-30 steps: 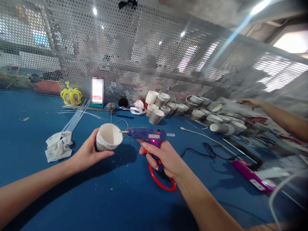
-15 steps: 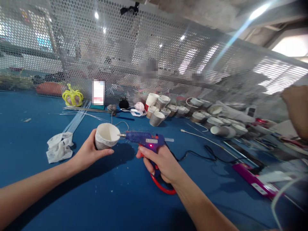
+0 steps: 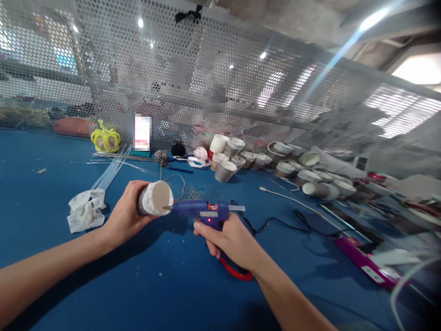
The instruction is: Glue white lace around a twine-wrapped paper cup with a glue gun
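Observation:
My left hand (image 3: 129,209) is wrapped round a paper cup (image 3: 149,200) with a whitish wrapping on its side. The cup is tilted, and its round beige end faces right toward me; whether this is mouth or base I cannot tell. In my right hand (image 3: 232,236) is a blue hot glue gun (image 3: 193,209) with a small red light lit and a clear glue stick (image 3: 237,208) out of its back. The nozzle tip is at the cup's right edge. A red curved piece (image 3: 237,272) shows below my right hand.
Several wrapped cups (image 3: 225,171) stand or lie along the perforated metal screen (image 3: 213,59). A grey yarn ball (image 3: 161,156), a phone (image 3: 142,132), clear glue sticks (image 3: 115,168) and crumpled white material (image 3: 86,210) are at left. A purple power strip (image 3: 365,264) and cables lie right.
The cup has been turned in my left hand, so its round end now faces right. The glue gun has shifted slightly left and down, its nozzle still by the cup.

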A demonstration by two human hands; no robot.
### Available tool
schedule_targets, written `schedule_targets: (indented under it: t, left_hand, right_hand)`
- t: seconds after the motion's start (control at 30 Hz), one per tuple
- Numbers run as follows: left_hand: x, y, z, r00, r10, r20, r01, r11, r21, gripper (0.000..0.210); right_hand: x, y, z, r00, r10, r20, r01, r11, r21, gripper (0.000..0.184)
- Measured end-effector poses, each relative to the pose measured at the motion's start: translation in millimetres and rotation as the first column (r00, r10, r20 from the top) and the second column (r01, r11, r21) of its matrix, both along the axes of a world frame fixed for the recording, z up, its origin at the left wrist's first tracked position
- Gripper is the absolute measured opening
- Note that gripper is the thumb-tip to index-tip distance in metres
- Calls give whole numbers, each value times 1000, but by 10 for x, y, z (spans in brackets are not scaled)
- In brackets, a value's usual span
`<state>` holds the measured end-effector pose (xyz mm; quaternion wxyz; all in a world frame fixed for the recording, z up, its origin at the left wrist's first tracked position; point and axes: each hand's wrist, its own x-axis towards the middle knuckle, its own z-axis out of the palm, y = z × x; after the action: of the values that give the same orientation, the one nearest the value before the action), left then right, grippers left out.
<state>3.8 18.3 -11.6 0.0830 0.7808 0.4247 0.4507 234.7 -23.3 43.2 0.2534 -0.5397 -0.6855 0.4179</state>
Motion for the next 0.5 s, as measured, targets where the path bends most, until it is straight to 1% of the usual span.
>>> schedule_targets:
  t: [0.1,0.13,0.2,0.27,0.3,0.4,0.5]
  left_hand:
    - [-4,0,8,1000,19,-10,-19,1000,21,48]
    - [-6,1,5,1000,19,-17,-19,999,29,49]
    - [-11,5,-6,999,15,-36,-14,999,40,51]
    - [-13,10,-16,999,13,-39,-11,999,47,53]
    - [-11,10,-17,999,11,-34,-10,999,45,54]
    - [2,-8,-2,1000,-24,-11,24,1000,9,57]
    - [20,-50,30,996,-94,3,94,994,-55,61]
  right_hand:
    - [5,12,-5,999,-48,23,47,998,51,33]
    - [5,10,-5,998,-48,27,47,998,41,32]
    - [5,2,0,1000,-14,8,14,1000,-17,30]
    - [8,-6,6,999,27,-39,-29,997,-65,30]
    - [11,-7,9,997,33,-65,-37,997,-68,30]
    - [22,7,7,994,5,-109,-7,1000,-25,32]
    - [30,27,-5,994,-22,-109,25,999,23,32]
